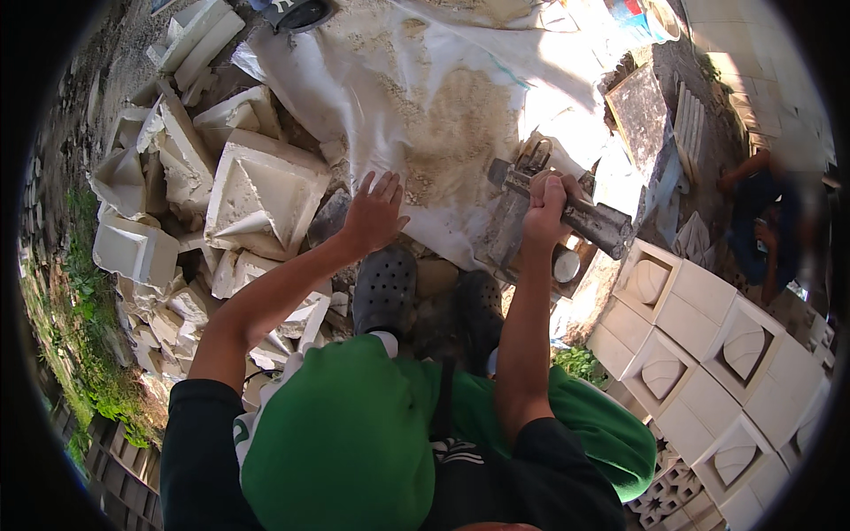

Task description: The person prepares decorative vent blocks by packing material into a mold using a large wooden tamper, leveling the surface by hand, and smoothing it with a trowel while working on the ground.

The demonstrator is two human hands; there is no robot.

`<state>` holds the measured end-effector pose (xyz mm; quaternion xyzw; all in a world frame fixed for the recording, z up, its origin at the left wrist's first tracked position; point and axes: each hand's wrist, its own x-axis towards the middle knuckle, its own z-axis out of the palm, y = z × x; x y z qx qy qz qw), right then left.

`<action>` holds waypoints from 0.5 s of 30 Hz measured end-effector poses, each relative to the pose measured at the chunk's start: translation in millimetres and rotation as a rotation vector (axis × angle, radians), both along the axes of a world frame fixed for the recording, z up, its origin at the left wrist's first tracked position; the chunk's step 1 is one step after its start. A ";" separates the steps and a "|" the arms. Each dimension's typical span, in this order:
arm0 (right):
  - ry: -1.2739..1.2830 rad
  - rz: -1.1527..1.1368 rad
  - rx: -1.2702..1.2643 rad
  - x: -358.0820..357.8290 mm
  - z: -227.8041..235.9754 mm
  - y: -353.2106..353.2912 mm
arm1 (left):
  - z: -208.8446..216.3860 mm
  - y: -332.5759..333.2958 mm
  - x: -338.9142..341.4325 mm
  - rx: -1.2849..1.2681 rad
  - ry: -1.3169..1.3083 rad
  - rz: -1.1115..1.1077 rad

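Observation:
My left hand (376,212) is held out with its fingers spread and nothing in it, above the white sheeting's near left edge and close to a dark stone-like lump (330,218). My right hand (551,202) is wrapped around a thick grey metal bar (598,227) with a wide rounded end. This bar lies slanted over a dusty metal frame or block (511,232); whether the two are joined I cannot tell. Beside the frame is a pale round piece (566,265). Powdery sand-coloured material (465,133) covers much of the white sheeting (354,106) in front of me.
Broken white cast blocks (266,190) are heaped at my left. Finished-looking pale blocks with square recesses (699,372) stand in rows at the right. A bucket (662,19) and a flat board (637,113) are at the far right, and another person (760,226) sits beyond. My dark clogs (385,288) are below.

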<state>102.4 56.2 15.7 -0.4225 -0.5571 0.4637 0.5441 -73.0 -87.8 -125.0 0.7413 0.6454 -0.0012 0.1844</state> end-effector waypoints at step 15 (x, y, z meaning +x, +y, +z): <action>0.316 0.210 -0.184 -30.8 25.4 -21.9 | 0.6 -8.5 35.3 -0.020 -0.138 0.156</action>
